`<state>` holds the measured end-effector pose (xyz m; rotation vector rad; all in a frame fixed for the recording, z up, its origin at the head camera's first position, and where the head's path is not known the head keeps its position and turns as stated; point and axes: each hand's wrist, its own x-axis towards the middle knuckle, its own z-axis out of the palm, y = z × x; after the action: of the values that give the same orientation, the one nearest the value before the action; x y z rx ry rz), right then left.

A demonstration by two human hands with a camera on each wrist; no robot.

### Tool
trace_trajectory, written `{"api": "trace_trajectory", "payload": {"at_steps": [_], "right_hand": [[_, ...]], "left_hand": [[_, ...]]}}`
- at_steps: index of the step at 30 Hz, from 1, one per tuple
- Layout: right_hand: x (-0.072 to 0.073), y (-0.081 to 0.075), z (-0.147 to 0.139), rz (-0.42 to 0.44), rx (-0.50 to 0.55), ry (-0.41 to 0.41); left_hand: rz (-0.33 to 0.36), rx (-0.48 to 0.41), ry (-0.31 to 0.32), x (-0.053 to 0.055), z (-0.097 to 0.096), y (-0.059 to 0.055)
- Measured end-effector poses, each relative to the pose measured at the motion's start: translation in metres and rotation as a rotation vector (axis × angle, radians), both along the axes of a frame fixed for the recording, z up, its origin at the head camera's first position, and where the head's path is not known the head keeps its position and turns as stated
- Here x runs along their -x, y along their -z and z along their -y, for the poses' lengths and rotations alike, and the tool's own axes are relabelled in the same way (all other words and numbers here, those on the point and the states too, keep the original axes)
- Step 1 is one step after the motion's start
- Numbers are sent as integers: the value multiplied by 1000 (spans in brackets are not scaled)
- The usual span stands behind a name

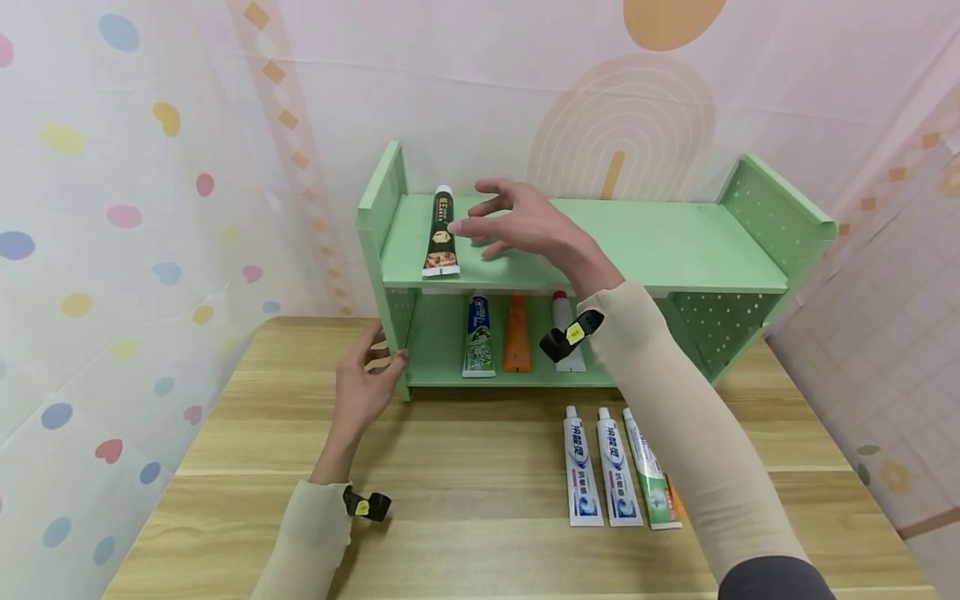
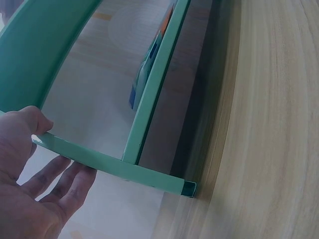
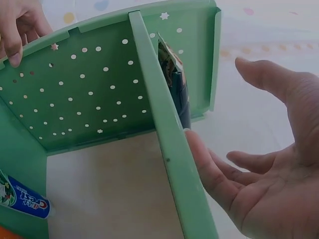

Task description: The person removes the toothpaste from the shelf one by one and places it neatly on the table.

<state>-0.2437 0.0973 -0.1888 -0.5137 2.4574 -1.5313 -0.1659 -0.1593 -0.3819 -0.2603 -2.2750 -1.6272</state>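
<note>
A two-tier green shelf (image 1: 652,246) stands on the table against the wall. My left hand (image 1: 362,385) holds the edge of its left side panel, thumb on one face and fingers on the other, as the left wrist view shows. On the upper board, at the left, lies a black toothpaste tube (image 1: 441,233), cap toward the wall. Just right of it hovers my right hand (image 1: 528,221), fingers spread and loosely bent, nothing held. The lower board carries a blue-green toothpaste tube (image 1: 478,337), an orange tube (image 1: 517,337) and a red-capped white tube (image 1: 564,321), partly behind my right wrist.
In front of the shelf, two white-blue toothpaste tubes (image 1: 581,471) and a white-green tube (image 1: 654,475) lie side by side on the wooden table (image 1: 465,483). Something orange (image 1: 677,500) shows partly beneath my right sleeve. A patterned cloth (image 1: 187,167) hangs behind.
</note>
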Motion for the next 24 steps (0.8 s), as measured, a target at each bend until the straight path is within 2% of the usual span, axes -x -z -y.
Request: {"api": "trace_trajectory", "payload": {"at_steps": [12, 16, 24], "right_hand": [[5, 0, 21, 61, -30, 50], [7, -2, 30, 55, -95, 69], [7, -3, 46, 29, -283, 178]], "left_hand": [[3, 1, -2, -1, 0, 1], [-9, -2, -2, -1, 0, 1], [-6, -14, -6, -1, 0, 3]]}}
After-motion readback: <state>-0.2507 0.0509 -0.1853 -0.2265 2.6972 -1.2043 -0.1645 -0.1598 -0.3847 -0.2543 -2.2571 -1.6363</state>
